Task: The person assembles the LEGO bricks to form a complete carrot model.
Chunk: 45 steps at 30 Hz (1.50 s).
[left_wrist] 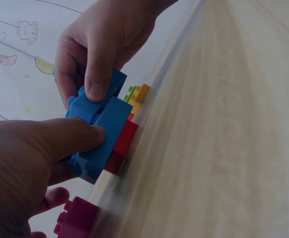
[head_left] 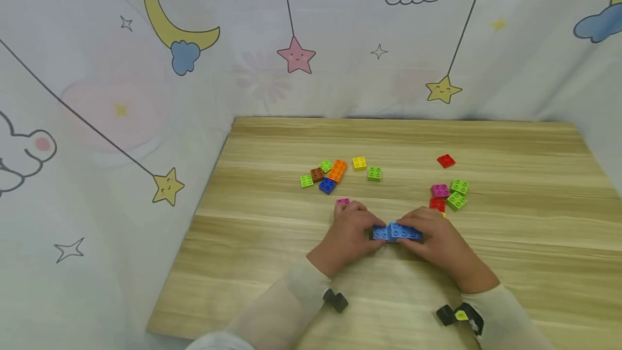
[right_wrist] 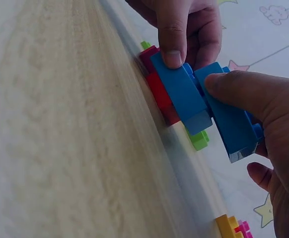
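Note:
My left hand (head_left: pixel 346 235) pinches a long blue brick (left_wrist: pixel 106 136), its thumb flat on the side. A second blue brick (right_wrist: pixel 229 111) is held between the thumb and fingers of my right hand (head_left: pixel 437 236). This one (head_left: pixel 403 230) overlaps the top of the left-hand brick (head_left: pixel 380 233) and sticks out to the right. Some studs show between the two; whether they are joined I cannot tell. Red brick sides (left_wrist: pixel 122 148) show just below the lower blue brick in both wrist views. By the left fingers lies a magenta brick (head_left: pixel 343 201), partly hidden.
Beyond my left hand lie an orange brick (head_left: pixel 337 171), a dark blue brick (head_left: pixel 328 186), a brown brick (head_left: pixel 317 175) and a yellow brick (head_left: pixel 359 163). Past my right hand are a red brick (head_left: pixel 437 204), a magenta brick (head_left: pixel 440 190) and green bricks (head_left: pixel 457 200). A patterned curtain (head_left: pixel 340 91) hangs behind the table.

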### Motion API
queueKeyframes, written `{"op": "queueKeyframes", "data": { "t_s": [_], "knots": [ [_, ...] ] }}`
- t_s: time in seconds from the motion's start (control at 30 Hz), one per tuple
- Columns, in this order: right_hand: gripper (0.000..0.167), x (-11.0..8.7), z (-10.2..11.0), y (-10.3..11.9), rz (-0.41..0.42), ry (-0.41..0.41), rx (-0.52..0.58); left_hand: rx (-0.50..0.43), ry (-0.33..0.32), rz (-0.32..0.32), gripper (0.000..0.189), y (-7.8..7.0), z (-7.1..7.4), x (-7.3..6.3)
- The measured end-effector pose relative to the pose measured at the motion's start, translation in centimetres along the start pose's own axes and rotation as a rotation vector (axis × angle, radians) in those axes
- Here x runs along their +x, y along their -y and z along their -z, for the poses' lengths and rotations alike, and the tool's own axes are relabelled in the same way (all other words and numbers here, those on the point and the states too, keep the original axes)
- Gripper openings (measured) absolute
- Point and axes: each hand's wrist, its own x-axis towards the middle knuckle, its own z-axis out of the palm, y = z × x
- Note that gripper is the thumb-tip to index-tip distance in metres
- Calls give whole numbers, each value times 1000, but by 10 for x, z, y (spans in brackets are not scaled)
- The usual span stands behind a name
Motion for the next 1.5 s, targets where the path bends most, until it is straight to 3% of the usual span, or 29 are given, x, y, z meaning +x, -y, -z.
{"op": "queueKeyframes", "data": {
  "t_s": [0.3,0.53,0.9,1.23,1.37,1.5],
  "knots": [
    [33,4,3,2,44,36,-66,5,14,10,32,0,1,1],
    [39,4,4,1,125,35,-70,0,27,26,32,-3,3,1],
    [35,4,3,0,35,72,-20,16,33,27,32,-4,3,2],
    [38,4,-2,-2,76,43,-13,17,52,61,32,-5,6,1],
    [39,3,-1,-1,63,43,-45,-35,8,39,32,-1,3,2],
    [40,3,-3,-1,57,43,-67,-82,-139,36,33,15,3,6]
  ]
}}
